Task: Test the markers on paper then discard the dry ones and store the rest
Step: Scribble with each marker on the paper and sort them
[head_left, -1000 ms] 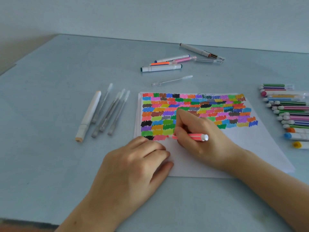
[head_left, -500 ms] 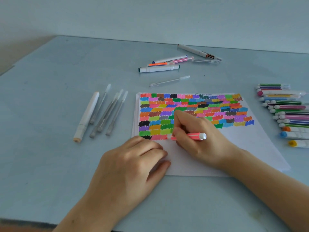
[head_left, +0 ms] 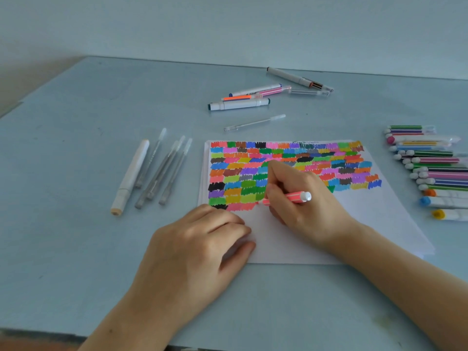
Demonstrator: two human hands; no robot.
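A white sheet of paper (head_left: 359, 219) lies on the table, its upper part filled with rows of coloured scribble patches. My right hand (head_left: 304, 198) grips a pink striped marker (head_left: 293, 196), tip down on the paper at the end of a pink patch in the bottom row. My left hand (head_left: 200, 244) rests on the paper's lower left corner with its fingers curled under, holding nothing. A row of capped coloured markers (head_left: 430, 168) lies to the right of the paper.
Left of the paper lie a thick white marker (head_left: 130, 177) and several grey pens (head_left: 162, 173). Behind the paper are a clear pen (head_left: 254, 122) and a loose group of markers (head_left: 243, 103). The light blue table (head_left: 76, 249) ends at a wall behind.
The marker tip and my right hand stay at the bottom row's pink patch, shifting only slightly. My left hand keeps its place on the paper's corner.
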